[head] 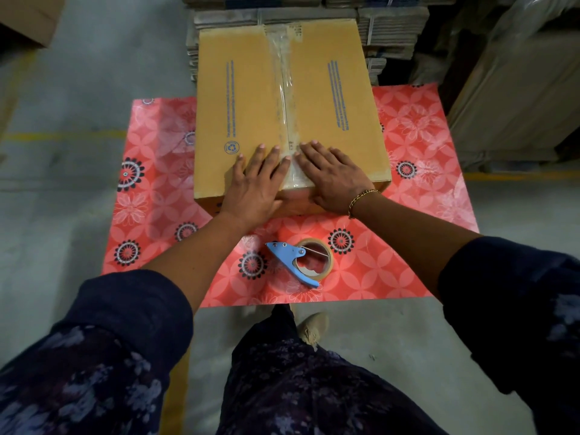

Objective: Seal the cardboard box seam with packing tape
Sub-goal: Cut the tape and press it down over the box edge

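We press the tape (284, 98) flat along the seam of the cardboard box (251, 98) at twelve o'clock, left hand (255, 183) and right hand (332, 177) fingers spread, holding nothing. Next, we judge, rubbing down the near end; the dispenser (301, 262) lies at six o'clock.

left hand (255, 183): flat, fingers spread | right hand (332, 175): flat, fingers spread

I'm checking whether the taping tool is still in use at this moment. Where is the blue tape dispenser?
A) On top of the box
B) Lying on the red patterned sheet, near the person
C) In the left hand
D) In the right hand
B: the tape dispenser lies on the red patterned sheet, while the left hand and right hand press flat on the box beside the tape strip.
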`<state>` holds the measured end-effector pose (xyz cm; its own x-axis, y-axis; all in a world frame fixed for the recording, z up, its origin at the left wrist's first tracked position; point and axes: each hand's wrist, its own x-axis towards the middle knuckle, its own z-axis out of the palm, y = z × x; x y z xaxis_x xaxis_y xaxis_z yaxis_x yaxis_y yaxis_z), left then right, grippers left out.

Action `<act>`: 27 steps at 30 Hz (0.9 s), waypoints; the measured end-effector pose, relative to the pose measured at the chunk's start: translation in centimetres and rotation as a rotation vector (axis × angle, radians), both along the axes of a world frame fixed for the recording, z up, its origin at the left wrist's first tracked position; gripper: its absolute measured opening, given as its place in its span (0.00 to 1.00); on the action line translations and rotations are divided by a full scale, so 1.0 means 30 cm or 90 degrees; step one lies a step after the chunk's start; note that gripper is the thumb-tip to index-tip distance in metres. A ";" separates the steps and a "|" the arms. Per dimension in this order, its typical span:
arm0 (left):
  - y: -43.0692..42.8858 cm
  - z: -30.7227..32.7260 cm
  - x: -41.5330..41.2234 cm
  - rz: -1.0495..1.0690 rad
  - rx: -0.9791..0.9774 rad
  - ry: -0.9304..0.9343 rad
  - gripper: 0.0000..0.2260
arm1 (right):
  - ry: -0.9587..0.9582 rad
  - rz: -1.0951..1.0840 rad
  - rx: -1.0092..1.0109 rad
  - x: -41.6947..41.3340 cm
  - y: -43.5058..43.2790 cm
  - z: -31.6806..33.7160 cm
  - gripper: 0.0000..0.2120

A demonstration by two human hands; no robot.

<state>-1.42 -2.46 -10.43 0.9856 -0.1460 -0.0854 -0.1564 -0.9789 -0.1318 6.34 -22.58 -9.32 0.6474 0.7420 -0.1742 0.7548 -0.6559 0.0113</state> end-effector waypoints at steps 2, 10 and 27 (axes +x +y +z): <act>0.000 0.004 0.001 0.003 -0.017 0.020 0.43 | 0.021 -0.007 0.008 0.003 0.001 0.003 0.43; 0.013 0.019 0.013 0.004 -0.069 0.025 0.33 | 0.032 0.001 0.013 0.014 0.007 0.018 0.40; 0.238 0.044 -0.091 0.108 -0.170 0.023 0.40 | 0.054 -0.211 0.140 -0.001 -0.178 0.037 0.35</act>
<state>-4.15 4.67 -9.12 0.9948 -0.0012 -0.1023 0.0127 -0.9907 0.1354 6.31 -27.92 -8.21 0.8482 0.5208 -0.0968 0.4941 -0.8437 -0.2097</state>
